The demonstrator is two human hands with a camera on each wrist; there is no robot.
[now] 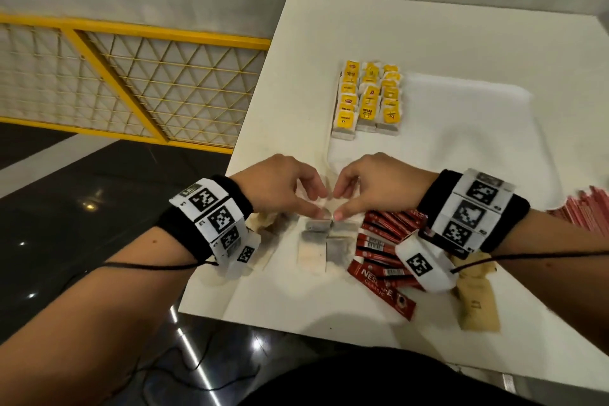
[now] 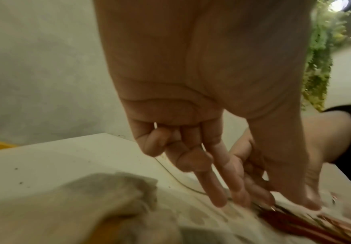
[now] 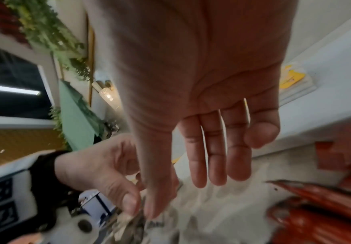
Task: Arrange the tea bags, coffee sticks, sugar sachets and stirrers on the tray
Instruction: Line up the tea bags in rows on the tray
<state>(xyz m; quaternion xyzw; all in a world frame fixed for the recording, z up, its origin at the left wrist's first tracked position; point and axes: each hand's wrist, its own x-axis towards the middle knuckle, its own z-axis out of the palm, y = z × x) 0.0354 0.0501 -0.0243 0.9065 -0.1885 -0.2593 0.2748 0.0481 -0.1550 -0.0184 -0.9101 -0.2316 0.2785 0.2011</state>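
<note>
Between the two hands, thumbs press side by side on grey tea bags (image 1: 324, 227): left hand (image 1: 280, 184) and right hand (image 1: 372, 184) both have fingers extended onto them. Red coffee sticks (image 1: 379, 241) lie just right; yellow-tagged tea bags (image 1: 367, 99) sit farther back on the white tray (image 1: 461, 142).

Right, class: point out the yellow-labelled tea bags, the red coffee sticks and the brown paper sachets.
Yellow-labelled tea bags (image 1: 368, 99): head view, middle row of the block.
Red coffee sticks (image 1: 379, 252): head view, centre of the pile.
Brown paper sachets (image 1: 476, 301): head view, face of the nearest sachet.
</note>
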